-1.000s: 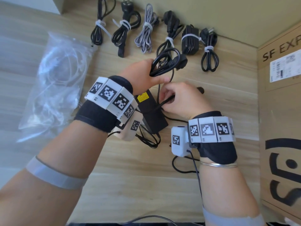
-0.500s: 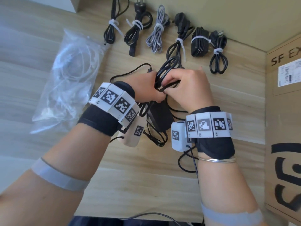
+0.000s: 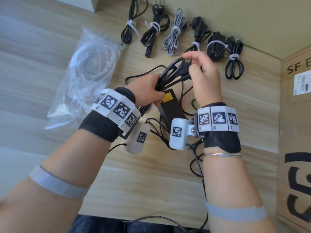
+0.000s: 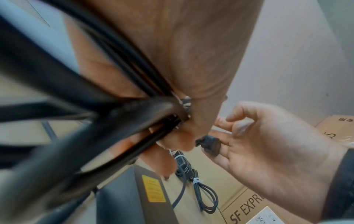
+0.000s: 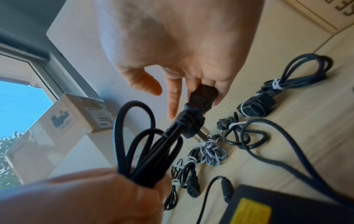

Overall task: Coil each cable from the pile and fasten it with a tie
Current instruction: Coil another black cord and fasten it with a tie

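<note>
My left hand (image 3: 144,88) grips a bundle of black cable loops (image 3: 170,73) above the table; the loops (image 5: 139,145) stick up out of its fist (image 5: 99,194). My right hand (image 3: 202,73) is raised just right of the coil and holds the cable's black connector (image 5: 203,95) between its fingers, thumb and forefinger spread. The connector (image 4: 209,144) lies against those fingers in the left wrist view. A pronged plug (image 5: 191,125) sits just below it on the coil. Under the hands, a black power adapter (image 3: 171,106) with a yellow label lies on the table, its thin lead trailing.
Several coiled cables (image 3: 175,34) fastened with white ties lie in a row along the table's far edge. A clear plastic bag (image 3: 84,78) of white ties lies to the left. A cardboard box (image 3: 296,132) stands against the right side. A small white box (image 5: 76,113) sits far left.
My right hand left the cable down by the adapter, came up to the coil, and now holds the connector end raised beside the loops. My left hand has kept hold of the coil.
</note>
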Demonstrator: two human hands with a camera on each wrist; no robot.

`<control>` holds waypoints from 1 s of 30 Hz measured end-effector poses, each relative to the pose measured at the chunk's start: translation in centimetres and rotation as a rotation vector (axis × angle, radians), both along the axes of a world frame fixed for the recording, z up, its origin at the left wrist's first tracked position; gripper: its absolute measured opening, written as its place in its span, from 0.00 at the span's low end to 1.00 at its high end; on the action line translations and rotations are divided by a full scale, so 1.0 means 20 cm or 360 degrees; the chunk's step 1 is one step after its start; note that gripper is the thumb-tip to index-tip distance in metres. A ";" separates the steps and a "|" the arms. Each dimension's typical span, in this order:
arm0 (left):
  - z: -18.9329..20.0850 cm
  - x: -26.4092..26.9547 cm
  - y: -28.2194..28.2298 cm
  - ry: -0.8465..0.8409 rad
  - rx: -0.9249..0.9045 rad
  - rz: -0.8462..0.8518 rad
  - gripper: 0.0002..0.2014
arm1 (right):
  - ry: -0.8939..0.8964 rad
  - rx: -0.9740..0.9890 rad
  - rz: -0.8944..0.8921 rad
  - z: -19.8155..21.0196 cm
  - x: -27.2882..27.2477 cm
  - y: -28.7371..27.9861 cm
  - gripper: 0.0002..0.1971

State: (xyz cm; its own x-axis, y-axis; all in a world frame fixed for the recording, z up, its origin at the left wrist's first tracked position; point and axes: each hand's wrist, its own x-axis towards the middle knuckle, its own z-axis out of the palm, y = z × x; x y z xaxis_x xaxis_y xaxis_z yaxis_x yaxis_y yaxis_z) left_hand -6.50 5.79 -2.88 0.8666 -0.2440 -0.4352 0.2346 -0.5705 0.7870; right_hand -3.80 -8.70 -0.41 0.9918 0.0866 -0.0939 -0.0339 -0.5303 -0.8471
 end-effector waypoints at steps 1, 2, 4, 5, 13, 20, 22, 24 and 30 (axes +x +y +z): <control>0.00 0.00 0.01 -0.0015 0.0000 0.0032 0.06 | 0.0009 0.0054 -0.0003 0.00 0.00 0.02 0.18; 0.00 -0.01 0.02 -0.0035 0.0004 0.0064 0.08 | 0.0014 0.0085 0.0003 0.00 -0.01 0.05 0.19; 0.00 -0.02 0.04 -0.0054 0.0022 0.0099 0.10 | -0.0010 0.0103 0.0010 -0.01 -0.02 0.10 0.20; 0.00 -0.02 0.05 -0.0050 0.0030 0.0110 0.11 | -0.0033 0.0130 -0.0009 -0.02 -0.02 0.12 0.19; 0.01 -0.07 0.18 0.0013 -0.0042 0.0374 0.12 | -0.0012 0.0268 -0.0193 -0.07 -0.05 0.27 0.14; -0.01 -0.15 0.33 0.0074 -0.0079 0.0552 0.09 | 0.0226 0.0323 -0.0237 -0.14 -0.11 0.45 0.18; -0.02 -0.18 0.38 0.0097 -0.0102 0.0622 0.10 | 0.0325 0.0313 -0.0196 -0.16 -0.12 0.49 0.21; -0.01 -0.19 0.42 0.0093 -0.0119 0.0680 0.13 | 0.0450 0.0216 -0.0068 -0.19 -0.14 0.52 0.17; 0.00 -0.22 0.52 0.0017 -0.0084 0.0745 0.14 | 0.0716 -0.0143 0.0362 -0.23 -0.23 0.60 0.12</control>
